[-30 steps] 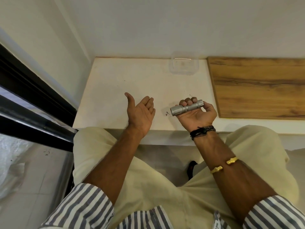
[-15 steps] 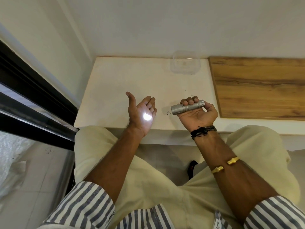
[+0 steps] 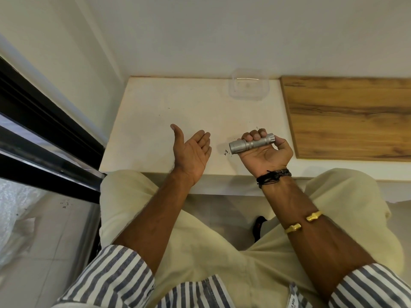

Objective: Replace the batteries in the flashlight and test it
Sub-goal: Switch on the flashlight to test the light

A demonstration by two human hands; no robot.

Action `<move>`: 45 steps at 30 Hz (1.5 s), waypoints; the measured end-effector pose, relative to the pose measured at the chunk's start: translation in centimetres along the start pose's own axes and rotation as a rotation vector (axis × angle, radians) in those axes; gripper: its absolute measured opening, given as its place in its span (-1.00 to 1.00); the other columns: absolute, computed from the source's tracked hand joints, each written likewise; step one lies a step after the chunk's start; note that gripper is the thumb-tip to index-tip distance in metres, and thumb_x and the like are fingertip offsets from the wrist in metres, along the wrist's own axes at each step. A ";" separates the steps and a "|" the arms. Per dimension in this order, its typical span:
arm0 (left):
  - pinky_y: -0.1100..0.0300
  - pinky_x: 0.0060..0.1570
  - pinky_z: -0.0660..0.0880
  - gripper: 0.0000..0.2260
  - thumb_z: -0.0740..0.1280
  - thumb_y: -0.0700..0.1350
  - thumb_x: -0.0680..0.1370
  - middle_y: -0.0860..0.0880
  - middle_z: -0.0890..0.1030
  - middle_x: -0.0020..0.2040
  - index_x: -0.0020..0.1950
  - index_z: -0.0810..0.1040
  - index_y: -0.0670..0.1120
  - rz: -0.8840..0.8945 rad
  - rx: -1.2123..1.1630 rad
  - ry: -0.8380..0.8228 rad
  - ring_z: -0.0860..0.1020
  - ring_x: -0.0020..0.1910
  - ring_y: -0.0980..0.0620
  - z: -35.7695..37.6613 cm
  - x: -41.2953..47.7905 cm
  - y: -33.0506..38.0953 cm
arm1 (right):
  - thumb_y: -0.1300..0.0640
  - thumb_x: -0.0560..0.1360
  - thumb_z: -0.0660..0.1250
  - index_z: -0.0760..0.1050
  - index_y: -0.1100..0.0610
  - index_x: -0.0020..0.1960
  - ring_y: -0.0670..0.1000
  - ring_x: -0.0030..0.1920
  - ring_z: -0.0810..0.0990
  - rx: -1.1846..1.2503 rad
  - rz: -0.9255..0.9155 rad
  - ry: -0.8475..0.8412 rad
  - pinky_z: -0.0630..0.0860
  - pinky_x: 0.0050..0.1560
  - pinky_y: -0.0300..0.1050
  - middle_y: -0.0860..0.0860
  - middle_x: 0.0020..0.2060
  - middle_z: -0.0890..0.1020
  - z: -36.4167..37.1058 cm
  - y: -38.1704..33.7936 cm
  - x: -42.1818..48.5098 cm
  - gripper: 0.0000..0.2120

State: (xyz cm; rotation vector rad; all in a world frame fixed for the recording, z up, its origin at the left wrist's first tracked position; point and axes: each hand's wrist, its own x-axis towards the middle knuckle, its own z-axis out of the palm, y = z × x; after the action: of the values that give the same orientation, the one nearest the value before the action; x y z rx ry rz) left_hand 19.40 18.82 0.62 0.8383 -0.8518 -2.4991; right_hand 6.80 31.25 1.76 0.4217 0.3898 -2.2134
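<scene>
We grip the silver flashlight [image 3: 252,144] in our right hand [image 3: 265,152], its head aimed at our left hand [image 3: 192,153], held open-palmed above the white table [image 3: 144,130].

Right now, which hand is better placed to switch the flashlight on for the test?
Right, probably. The right hand grips the flashlight, thumb by its rear end; the switch itself is not visible. The left hand is open and apart, palm facing the front end, suited to catch the beam.
</scene>
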 end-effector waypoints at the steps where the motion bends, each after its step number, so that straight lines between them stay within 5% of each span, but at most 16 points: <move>1: -0.07 0.54 0.05 -0.10 -0.12 0.50 0.49 -0.16 0.16 0.59 0.59 0.11 -0.15 0.000 0.000 0.000 0.13 0.57 -0.17 0.0 0.0 0.0 | 0.09 0.28 0.19 0.42 0.20 -0.26 0.08 -0.32 0.41 -0.002 0.002 -0.003 0.34 -0.08 -0.11 0.06 -0.34 0.41 0.0 0.0 0.0 -0.84; 8: -0.05 0.53 0.04 -0.08 -0.09 0.51 0.47 -0.15 0.16 0.59 0.59 0.11 -0.15 -0.012 -0.005 -0.012 0.12 0.57 -0.16 -0.1 0.0 0.0 | 0.07 0.31 0.20 0.40 0.18 -0.25 0.09 -0.33 0.43 -0.019 0.014 -0.039 0.39 -0.10 -0.09 0.05 -0.34 0.41 -0.1 0.0 0.0 -0.84; 12: -0.05 0.53 0.02 -0.05 -0.06 0.53 0.46 -0.17 0.15 0.59 0.59 0.09 -0.16 -0.016 -0.023 -0.022 0.11 0.58 -0.15 0.0 0.0 0.0 | -0.01 0.36 0.27 0.44 0.17 -0.18 0.10 -0.25 0.47 -0.047 0.060 -0.093 0.37 0.12 0.03 0.05 -0.28 0.45 -0.2 -0.1 -0.1 -0.77; 19: -0.07 0.55 0.00 -0.08 -0.09 0.50 0.49 -0.17 0.17 0.59 0.58 0.12 -0.18 0.005 -0.035 0.013 0.12 0.57 -0.15 0.2 0.1 0.1 | 0.32 0.52 0.25 0.51 0.17 -0.04 0.09 -0.13 0.58 -0.390 0.029 -0.014 0.44 0.39 0.16 0.08 -0.18 0.56 0.5 -0.1 0.3 -0.90; 22: -0.07 0.55 0.03 -0.11 -0.09 0.48 0.51 -0.18 0.21 0.57 0.57 0.15 -0.19 0.048 -0.046 0.063 0.16 0.56 -0.15 0.0 0.2 0.2 | 0.28 0.58 0.36 0.57 0.22 0.10 0.07 -0.07 0.66 -0.797 -0.164 0.028 0.61 0.21 0.08 0.08 -0.14 0.64 0.3 -0.1 0.5 -0.89; 27: -0.06 0.54 0.09 -0.13 -0.12 0.46 0.53 -0.17 0.25 0.56 0.57 0.17 -0.18 0.094 0.001 0.105 0.22 0.54 -0.15 -0.3 0.3 0.4 | 0.16 0.49 0.50 0.65 0.10 0.11 0.24 -0.04 0.65 -1.295 -0.666 0.069 0.57 0.10 0.17 0.15 -0.02 0.69 0.0 0.2 0.5 -0.80; 32: -0.06 0.53 0.10 -0.14 -0.13 0.45 0.53 -0.16 0.25 0.56 0.57 0.17 -0.17 0.111 0.012 0.122 0.22 0.54 -0.16 -0.3 0.3 0.4 | 0.32 0.48 0.49 0.60 0.24 0.24 0.03 0.22 0.65 -1.034 -0.769 -0.035 0.57 0.28 -0.05 0.04 0.11 0.72 0.7 -0.5 0.6 -0.67; 35: -0.06 0.53 0.10 -0.15 -0.13 0.45 0.53 -0.16 0.26 0.56 0.57 0.17 -0.17 0.117 0.012 0.131 0.22 0.54 -0.16 -0.2 0.3 0.4 | 0.27 0.53 0.44 0.57 0.23 0.26 0.08 0.32 0.60 -0.892 -0.673 -0.051 0.56 0.31 0.01 0.07 0.21 0.67 1.0 -0.9 0.6 -0.69; 39: -0.03 0.53 0.10 -0.13 -0.12 0.46 0.53 -0.17 0.26 0.56 0.57 0.17 -0.18 0.115 0.004 0.141 0.21 0.54 -0.14 -0.4 0.4 0.5 | 0.25 0.59 0.37 0.56 0.12 0.08 0.08 0.05 0.67 -0.845 -0.588 -0.009 0.58 0.08 -0.01 0.10 -0.04 0.67 1.4 -1.4 0.6 -0.91; 42: -0.03 0.53 0.10 -0.11 -0.09 0.47 0.52 -0.18 0.26 0.56 0.57 0.17 -0.20 0.114 -0.020 0.143 0.22 0.54 -0.13 -0.5 0.4 0.6 | 0.21 0.62 0.33 0.52 0.12 0.08 0.05 -0.01 0.62 -0.873 -0.626 0.037 0.51 0.06 0.07 0.05 -0.14 0.62 1.1 -1.3 0.6 -0.95; 45: -0.04 0.54 0.07 -0.10 -0.09 0.48 0.51 -0.17 0.24 0.56 0.57 0.16 -0.20 0.082 -0.030 0.113 0.20 0.55 -0.12 -0.4 0.5 0.5 | 0.13 0.66 0.28 0.50 0.06 0.07 0.06 0.01 0.62 -0.586 -0.423 0.008 0.52 0.16 0.14 0.04 -0.13 0.61 1.2 -1.9 0.6 -0.96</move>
State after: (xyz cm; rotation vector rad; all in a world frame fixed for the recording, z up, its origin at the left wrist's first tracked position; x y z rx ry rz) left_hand 19.39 18.05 0.45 0.9066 -0.7921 -2.3636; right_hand 4.72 31.52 2.85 0.0260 1.1802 -2.3498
